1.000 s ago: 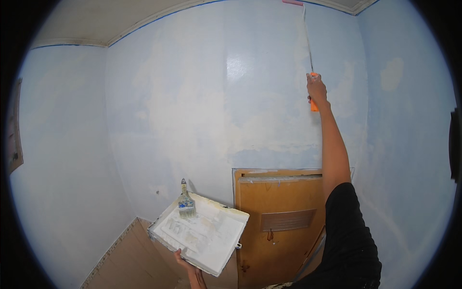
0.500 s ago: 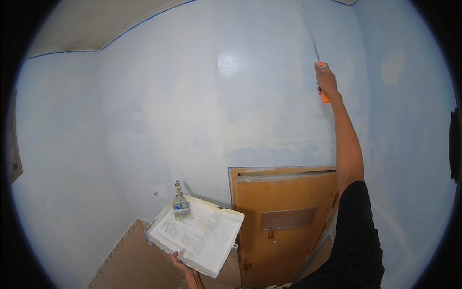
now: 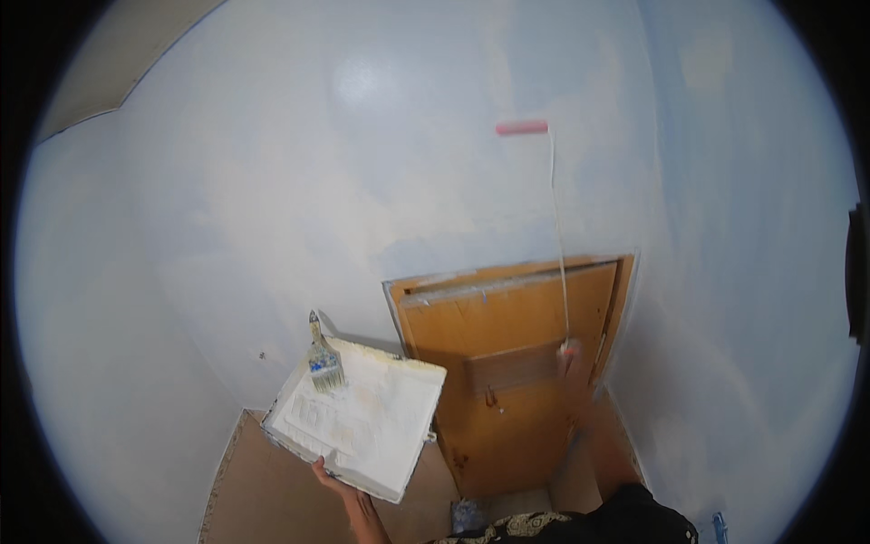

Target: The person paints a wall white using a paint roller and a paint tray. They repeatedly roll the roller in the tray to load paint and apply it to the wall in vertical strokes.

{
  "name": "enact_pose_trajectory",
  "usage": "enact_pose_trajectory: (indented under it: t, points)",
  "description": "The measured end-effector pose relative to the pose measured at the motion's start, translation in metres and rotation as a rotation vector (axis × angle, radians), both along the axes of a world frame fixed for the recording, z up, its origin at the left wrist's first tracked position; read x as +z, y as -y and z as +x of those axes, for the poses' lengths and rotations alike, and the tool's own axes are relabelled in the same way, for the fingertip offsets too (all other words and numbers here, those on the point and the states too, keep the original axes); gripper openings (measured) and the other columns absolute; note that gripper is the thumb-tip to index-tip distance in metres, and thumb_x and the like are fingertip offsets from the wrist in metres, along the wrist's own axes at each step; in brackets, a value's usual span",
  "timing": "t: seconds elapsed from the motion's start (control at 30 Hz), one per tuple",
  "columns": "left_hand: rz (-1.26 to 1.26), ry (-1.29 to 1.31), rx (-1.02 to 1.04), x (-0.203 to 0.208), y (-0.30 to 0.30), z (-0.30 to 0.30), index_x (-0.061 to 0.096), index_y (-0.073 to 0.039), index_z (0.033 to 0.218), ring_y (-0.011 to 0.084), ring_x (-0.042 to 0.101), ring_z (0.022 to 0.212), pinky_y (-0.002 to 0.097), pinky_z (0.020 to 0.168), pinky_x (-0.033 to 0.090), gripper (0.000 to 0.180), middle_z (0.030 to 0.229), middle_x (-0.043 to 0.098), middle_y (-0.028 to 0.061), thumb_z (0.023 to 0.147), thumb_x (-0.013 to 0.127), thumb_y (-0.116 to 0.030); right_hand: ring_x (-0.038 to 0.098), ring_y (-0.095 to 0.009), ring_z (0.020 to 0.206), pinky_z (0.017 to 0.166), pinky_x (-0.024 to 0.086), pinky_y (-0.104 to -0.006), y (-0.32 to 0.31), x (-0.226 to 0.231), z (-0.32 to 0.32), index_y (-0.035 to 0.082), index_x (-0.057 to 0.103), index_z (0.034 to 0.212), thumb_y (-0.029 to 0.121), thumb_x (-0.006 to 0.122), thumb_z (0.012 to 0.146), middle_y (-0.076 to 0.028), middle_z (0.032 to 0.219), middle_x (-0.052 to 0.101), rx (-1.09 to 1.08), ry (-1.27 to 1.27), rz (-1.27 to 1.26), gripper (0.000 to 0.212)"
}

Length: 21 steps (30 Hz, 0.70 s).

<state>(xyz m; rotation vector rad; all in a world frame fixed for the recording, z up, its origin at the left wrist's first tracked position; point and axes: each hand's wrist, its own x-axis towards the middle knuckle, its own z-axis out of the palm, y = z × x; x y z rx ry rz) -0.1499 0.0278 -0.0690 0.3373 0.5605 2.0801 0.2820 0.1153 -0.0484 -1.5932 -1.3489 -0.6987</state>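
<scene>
My left hand [image 3: 333,478] is closed around the near edge of a white paint tray [image 3: 390,403], which is smeared with white paint. Across the tray's upper left corner lies a flat paintbrush [image 3: 325,367], its bristles pointing into the tray. My right hand [image 3: 569,354], smeared by motion, grips the handle of a long-framed paint roller [image 3: 522,128] in front of the door. The roller's pink sleeve is up against or just off the patchy pale blue and white wall [image 3: 299,218]; I cannot tell which. The handle is mostly hidden in my fingers.
A brown wooden door [image 3: 512,435] with a vent panel stands low in the wall, in a paint-marked frame. Brown tiled floor [image 3: 267,490] shows below the tray. At the upper left is the ceiling [image 3: 109,63]. Side walls close in left and right.
My right hand has dropped from high on the wall to in front of the door, bringing the roller's pink sleeve into view. The view has tilted down. My left hand still holds the tray.
</scene>
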Motion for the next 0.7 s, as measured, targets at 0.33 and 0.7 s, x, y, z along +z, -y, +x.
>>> enact_pose_trajectory:
  t: [0.33,0.7]
  points:
    - [0.043,-0.089,0.046,0.017,-0.097,0.054,0.031,-0.006,0.136,0.0315,0.042,0.116,0.0425,0.094,0.038,0.072,0.129,0.041,0.0136,0.076,0.052,-0.041,0.056,-0.034,0.085,0.078,0.044,-0.0393,-0.026,-0.177,0.028,0.001,0.052,0.099,0.021,0.054,0.09,-0.018,0.091,0.057,0.418,-0.879,-0.464,0.022]
    - [-0.036,-0.119,0.121,0.025,-0.02,0.062,0.028,-0.005,0.139,0.0338,0.039,0.119,0.0437,0.096,0.036,0.079,0.134,0.038,0.0144,0.075,0.048,-0.047,0.046,-0.015,0.069,0.063,0.039,-0.0294,0.068,-0.177,0.088,0.004,0.048,0.091,0.017,0.054,0.091,-0.006,0.075,0.046,0.401,-0.736,-0.27,0.014]
